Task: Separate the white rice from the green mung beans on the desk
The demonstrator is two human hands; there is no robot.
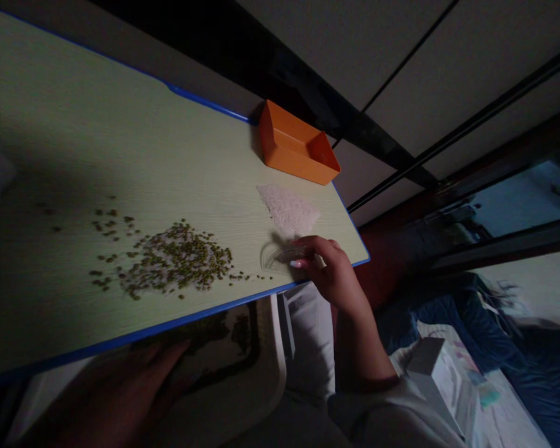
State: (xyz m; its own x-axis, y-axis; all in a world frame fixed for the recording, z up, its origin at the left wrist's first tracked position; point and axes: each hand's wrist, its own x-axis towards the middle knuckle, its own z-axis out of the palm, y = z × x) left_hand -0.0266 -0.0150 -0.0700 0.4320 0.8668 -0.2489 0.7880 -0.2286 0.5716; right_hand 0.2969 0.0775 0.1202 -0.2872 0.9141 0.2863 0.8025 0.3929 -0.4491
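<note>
My right hand (329, 264) is closed on the edge of a clear, round, shallow dish (277, 255), low over the table near its right end. Just beyond it lies a pile of white, rice-like grains (289, 211). Further left spreads a heap of green beans (182, 255) mixed with white grains, with loose beans scattered around it. My left hand (168, 361) is low at the table's near edge, over a pale tub (280, 367) with dark green contents. Shadow and the table edge hide its fingers.
An orange open box (284, 158) stands at the far right corner of the pale table (168, 149), which has a blue rim. Cabinet doors rise behind. A white box (441, 379) and dark blue bedding (532, 367) are off to the right.
</note>
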